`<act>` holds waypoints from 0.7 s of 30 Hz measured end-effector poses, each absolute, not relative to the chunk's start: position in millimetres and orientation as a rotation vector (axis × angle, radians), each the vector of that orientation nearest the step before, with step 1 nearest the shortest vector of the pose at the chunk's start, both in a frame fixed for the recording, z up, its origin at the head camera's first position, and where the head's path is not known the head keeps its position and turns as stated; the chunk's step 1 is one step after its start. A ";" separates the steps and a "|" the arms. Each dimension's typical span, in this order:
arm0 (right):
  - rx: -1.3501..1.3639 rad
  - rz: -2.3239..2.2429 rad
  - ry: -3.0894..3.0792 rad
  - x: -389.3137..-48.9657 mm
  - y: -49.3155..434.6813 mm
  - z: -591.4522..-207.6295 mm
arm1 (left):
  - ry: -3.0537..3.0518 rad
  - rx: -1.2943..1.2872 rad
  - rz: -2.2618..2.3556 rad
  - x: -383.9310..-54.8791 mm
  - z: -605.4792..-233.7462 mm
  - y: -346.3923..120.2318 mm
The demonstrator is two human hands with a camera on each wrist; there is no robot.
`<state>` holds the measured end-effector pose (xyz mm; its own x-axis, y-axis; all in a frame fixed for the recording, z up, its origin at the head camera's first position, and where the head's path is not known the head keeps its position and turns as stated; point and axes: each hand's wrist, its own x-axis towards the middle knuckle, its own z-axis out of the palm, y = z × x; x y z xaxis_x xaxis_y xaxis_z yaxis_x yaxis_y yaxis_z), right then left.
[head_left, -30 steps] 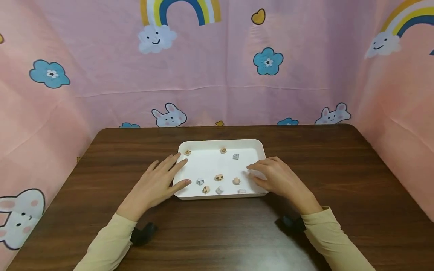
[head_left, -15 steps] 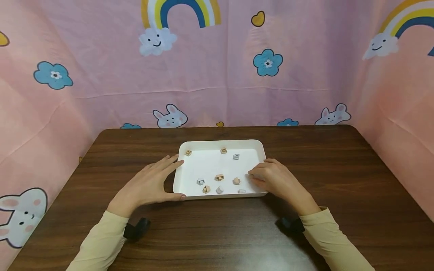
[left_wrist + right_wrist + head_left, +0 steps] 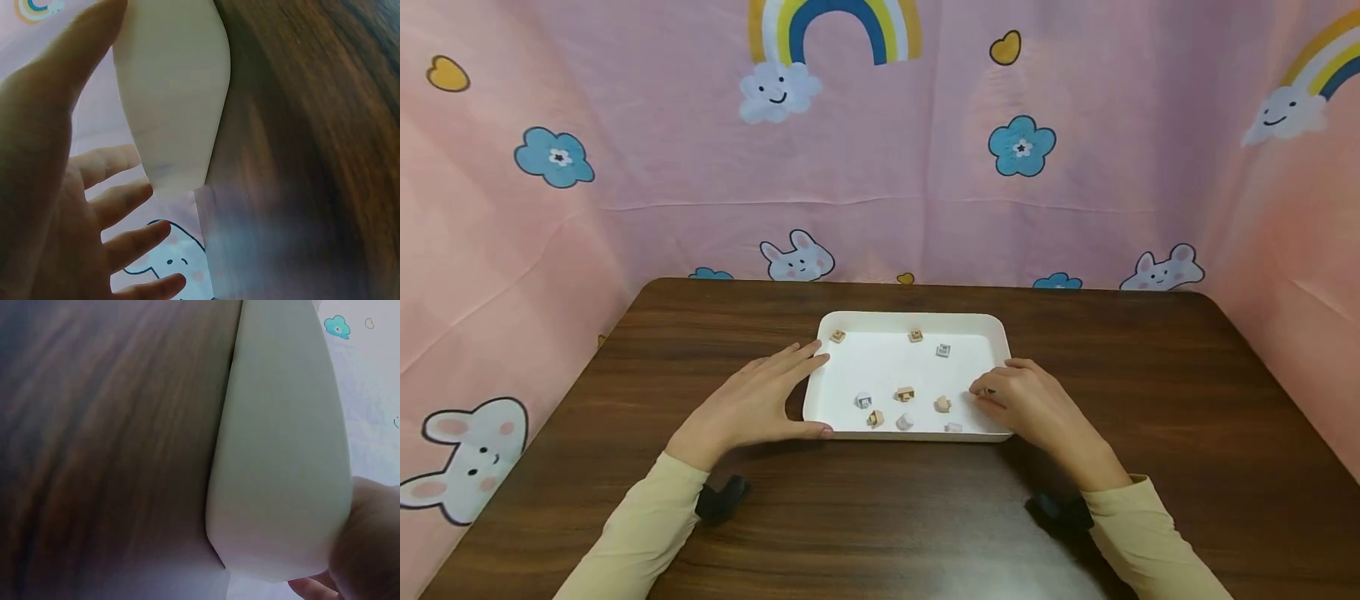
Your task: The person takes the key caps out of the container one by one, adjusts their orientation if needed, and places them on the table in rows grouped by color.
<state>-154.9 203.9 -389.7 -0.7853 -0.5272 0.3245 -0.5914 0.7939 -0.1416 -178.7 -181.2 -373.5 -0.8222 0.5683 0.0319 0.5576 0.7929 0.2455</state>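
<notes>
A white tray (image 3: 887, 367) lies between the two hands on a dark wood-grain table (image 3: 925, 517). The left hand (image 3: 760, 404) is spread wide along one end — thumb at the near corner, fingers at the side rim. The right hand (image 3: 1037, 408) reaches over the other end, fingers bent and drawn narrow; whether they pinch anything I cannot tell. Just left of them sits a pale beige block (image 3: 942, 403), with a small white block (image 3: 953, 427) nearer the person. About midway between the hands lie a tan block (image 3: 906, 393) and a whitish block (image 3: 905, 422). Closer to the left thumb are a light grey block (image 3: 863, 401) and a brownish block (image 3: 876, 418). Farther out than the right hand — and left of it — lies a flat grey block (image 3: 943, 351).
</notes>
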 end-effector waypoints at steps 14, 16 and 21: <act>0.891 0.438 -2.539 -148.5 191.6 -384.1 | 2.941 0.937 0.375 -180.7 -377.5 -176.0; 0.933 0.463 -2.471 -146.0 185.2 -381.5 | 2.941 0.941 0.378 -181.1 -378.4 -175.9; 1.040 0.500 -2.343 -138.7 166.9 -376.7 | 2.939 0.952 0.395 -181.9 -381.3 -176.5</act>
